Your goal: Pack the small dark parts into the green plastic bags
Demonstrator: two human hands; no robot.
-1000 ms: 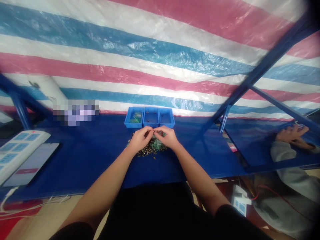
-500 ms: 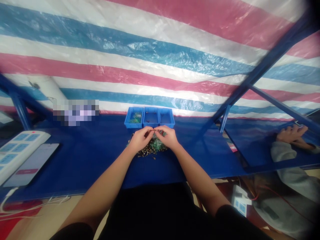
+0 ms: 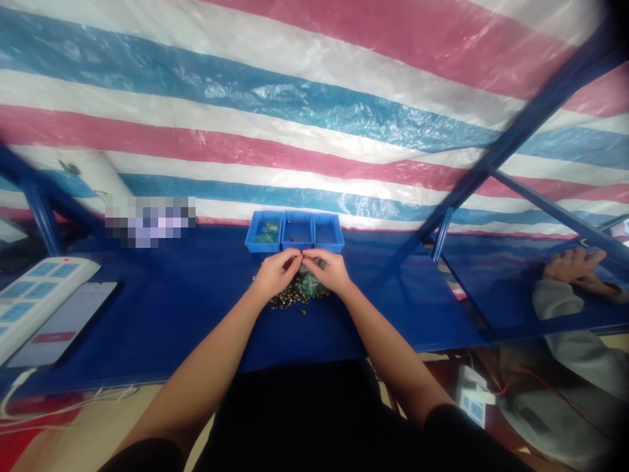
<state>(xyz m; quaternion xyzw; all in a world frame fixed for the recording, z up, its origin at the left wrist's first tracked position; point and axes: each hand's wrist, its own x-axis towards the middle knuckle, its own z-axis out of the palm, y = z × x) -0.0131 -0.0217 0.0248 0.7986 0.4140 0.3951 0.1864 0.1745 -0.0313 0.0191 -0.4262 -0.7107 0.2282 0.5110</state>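
Hands meet over the bench (image 3: 171, 308), fingertips touching: the left hand (image 3: 278, 272) and right hand (image 3: 330, 270) each have fingers closed in a pinch on a part (image 3: 301, 258) held between them, too small to make out. Just below them lies a pile (image 3: 301, 293) of small dark and green pieces, near the bench's far edge. Three blue bins (image 3: 295, 234) stand in a row at that far edge, just behind the hands. A power strip (image 3: 34, 292) and phone (image 3: 63, 321) lie at the left end. Another person's hand (image 3: 574, 262) rests at the right end.
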